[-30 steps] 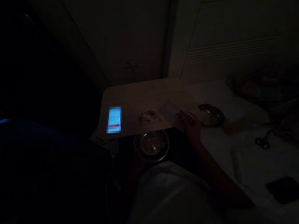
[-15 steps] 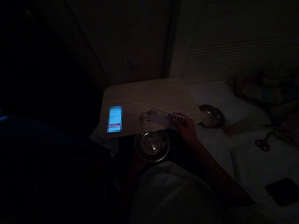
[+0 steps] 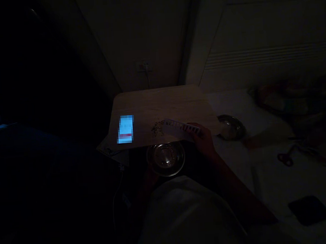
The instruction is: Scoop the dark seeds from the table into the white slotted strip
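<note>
Right hand pinches the white slotted tray by one end above the front part of the bench, and I judge it light, stiff and best held there, though I cannot tell how the dim left hand grips below the bench.

Extended a bare right forearm forward from the lower right, with wrist nearly straight. Curled the right hand in a grip, pointed forward and toward the left. Held the left hand lower and closer to the torso, at the end of a dim left forearm, its fingering too dark to make out.
</note>
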Demonstrator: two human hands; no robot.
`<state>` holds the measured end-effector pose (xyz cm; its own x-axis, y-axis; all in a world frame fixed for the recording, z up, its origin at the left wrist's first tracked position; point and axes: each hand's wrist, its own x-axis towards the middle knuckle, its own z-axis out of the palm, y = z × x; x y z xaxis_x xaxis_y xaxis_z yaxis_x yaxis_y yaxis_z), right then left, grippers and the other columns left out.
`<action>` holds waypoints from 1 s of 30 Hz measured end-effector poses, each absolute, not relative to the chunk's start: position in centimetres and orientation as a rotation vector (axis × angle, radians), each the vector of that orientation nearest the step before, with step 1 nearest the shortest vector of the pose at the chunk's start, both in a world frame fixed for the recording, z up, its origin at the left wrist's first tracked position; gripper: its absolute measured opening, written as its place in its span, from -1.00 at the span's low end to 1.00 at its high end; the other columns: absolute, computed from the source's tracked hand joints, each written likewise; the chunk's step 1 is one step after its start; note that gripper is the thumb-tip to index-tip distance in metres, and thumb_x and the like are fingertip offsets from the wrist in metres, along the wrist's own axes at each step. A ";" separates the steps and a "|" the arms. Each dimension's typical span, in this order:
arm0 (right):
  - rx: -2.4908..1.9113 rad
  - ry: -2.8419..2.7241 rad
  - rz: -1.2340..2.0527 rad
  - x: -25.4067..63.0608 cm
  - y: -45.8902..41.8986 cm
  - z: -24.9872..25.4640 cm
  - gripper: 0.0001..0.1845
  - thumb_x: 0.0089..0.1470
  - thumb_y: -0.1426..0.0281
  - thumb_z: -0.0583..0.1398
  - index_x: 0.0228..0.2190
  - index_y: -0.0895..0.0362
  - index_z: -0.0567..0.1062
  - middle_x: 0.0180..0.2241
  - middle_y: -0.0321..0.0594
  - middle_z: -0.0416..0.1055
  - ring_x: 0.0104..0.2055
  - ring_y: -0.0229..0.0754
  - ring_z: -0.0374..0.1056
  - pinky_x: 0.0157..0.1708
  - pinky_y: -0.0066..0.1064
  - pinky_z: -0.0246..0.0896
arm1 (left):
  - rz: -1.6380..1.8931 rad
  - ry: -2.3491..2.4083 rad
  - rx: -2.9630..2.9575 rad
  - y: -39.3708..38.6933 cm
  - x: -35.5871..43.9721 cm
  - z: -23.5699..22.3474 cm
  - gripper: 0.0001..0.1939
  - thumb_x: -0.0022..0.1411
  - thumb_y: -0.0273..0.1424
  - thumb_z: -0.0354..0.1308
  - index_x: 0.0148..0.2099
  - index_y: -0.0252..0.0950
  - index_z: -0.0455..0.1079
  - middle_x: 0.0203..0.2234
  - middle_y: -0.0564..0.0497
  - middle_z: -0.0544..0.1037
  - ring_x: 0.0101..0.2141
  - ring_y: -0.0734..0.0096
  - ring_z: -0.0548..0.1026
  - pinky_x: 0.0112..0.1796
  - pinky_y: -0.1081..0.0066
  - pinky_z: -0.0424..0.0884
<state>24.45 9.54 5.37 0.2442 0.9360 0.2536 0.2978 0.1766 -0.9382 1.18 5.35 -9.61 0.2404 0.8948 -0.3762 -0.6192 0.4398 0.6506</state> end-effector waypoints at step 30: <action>-1.333 -1.288 0.901 24.1 9.2 5.2 -0.77 -0.03 0.26 0.23 -0.30 0.09 0.53 -0.31 -0.25 0.52 -0.29 -0.17 0.40 -0.29 -0.35 0.28 | 1.151 0.806 0.494 5.1 1.7 -6.3 -0.46 0.16 -0.25 0.13 0.18 -0.29 0.26 0.16 -0.02 0.28 0.22 0.12 0.04 0.15 0.32 0.08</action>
